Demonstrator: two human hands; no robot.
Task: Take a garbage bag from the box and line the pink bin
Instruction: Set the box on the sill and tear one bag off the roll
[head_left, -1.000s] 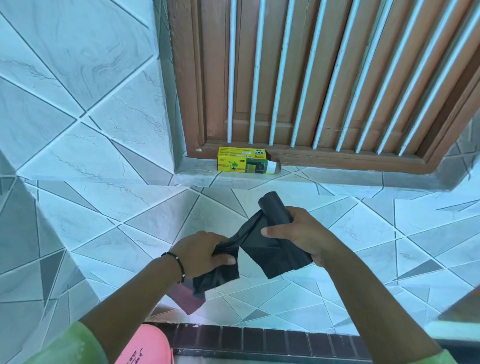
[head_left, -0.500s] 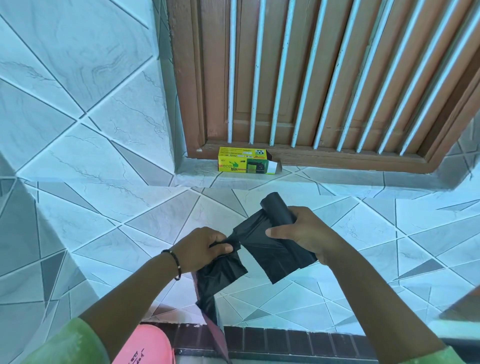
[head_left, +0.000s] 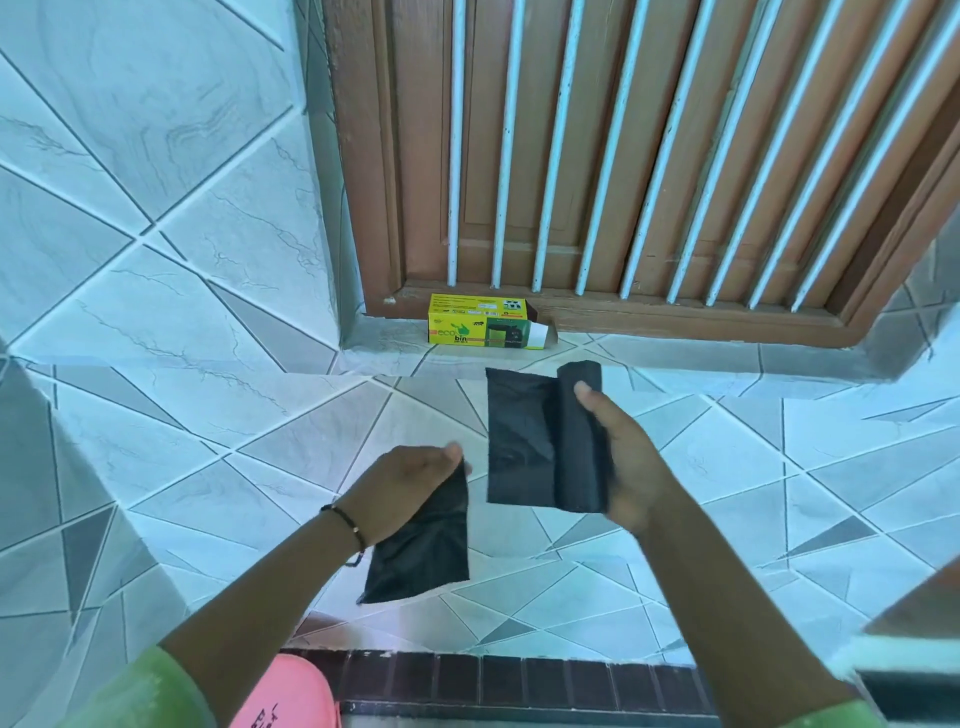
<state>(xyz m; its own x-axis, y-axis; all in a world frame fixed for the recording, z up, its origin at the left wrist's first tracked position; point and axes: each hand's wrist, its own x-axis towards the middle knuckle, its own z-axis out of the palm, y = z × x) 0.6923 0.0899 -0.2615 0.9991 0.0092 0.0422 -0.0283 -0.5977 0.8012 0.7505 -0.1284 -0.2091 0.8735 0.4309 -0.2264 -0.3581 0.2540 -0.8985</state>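
Two black pieces now hang where half a second ago a single strip stretched between the hands: the bag has come off the roll. Largest in view, the tiled wall (head_left: 156, 218) fills the left and lower frame, with the barred wooden window (head_left: 623, 156) across the upper right. On the sill at centre lies the yellow-green box (head_left: 480, 327), end flap open, unmoved. Right of centre, the right hand (head_left: 628, 467) is clamped on the roll of bags (head_left: 545, 441), thumb across its rolled part, a flat sheet spread leftward from it. Lower and left of it, the left hand (head_left: 410, 488), a black bracelet (head_left: 345, 525) on its wrist, is closed on the torn-off garbage bag (head_left: 423, 551), which dangles folded below the fingers, clear of the roll. At the bottom edge, left of centre, a sliver of the pink bin (head_left: 291, 696) shows.
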